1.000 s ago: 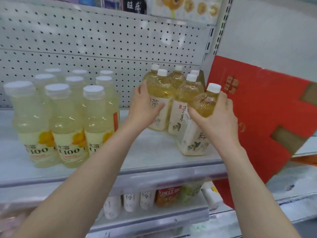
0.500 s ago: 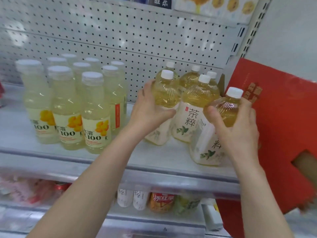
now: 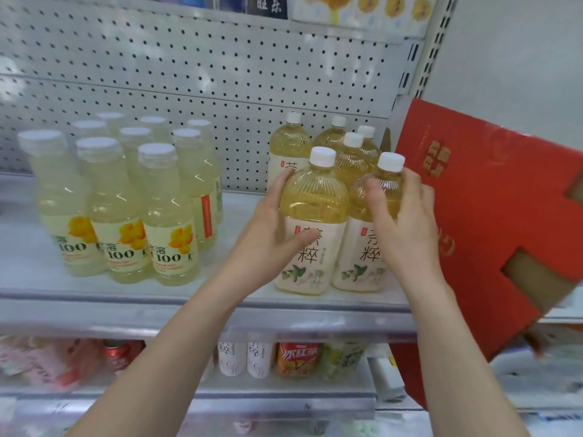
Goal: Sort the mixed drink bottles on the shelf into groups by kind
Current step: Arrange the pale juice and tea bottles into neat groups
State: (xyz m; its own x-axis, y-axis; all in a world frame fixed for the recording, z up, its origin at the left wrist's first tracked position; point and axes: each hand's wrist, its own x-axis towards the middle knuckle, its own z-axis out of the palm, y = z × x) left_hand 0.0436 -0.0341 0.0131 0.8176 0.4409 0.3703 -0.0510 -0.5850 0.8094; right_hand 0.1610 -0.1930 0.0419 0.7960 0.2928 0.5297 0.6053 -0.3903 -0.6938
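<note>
Two groups of bottles stand on the white shelf [image 3: 189, 298]. On the left are several pale lemon drink bottles [image 3: 170, 216] with wide white caps. On the right are several amber tea bottles with white labels. My left hand [image 3: 271, 238] grips the front left tea bottle [image 3: 312, 222] from its left side. My right hand [image 3: 403, 222] is wrapped around the front right tea bottle [image 3: 362, 247], just below its cap. Both bottles stand upright, side by side at the shelf's front edge. More tea bottles [image 3: 290, 146] stand behind them.
A red cardboard box [image 3: 492, 197] leans against the shelf's right end, close to my right hand. A perforated white back panel [image 3: 220, 74] closes the rear. The lower shelf [image 3: 284, 402] holds cans and smaller bottles [image 3: 299, 361]. Bare shelf lies between the two groups.
Both hands have drawn their tea bottles forward to the shelf's front edge. The right bottle, tilted before, now stands upright beside the left one. The view has shifted right.
</note>
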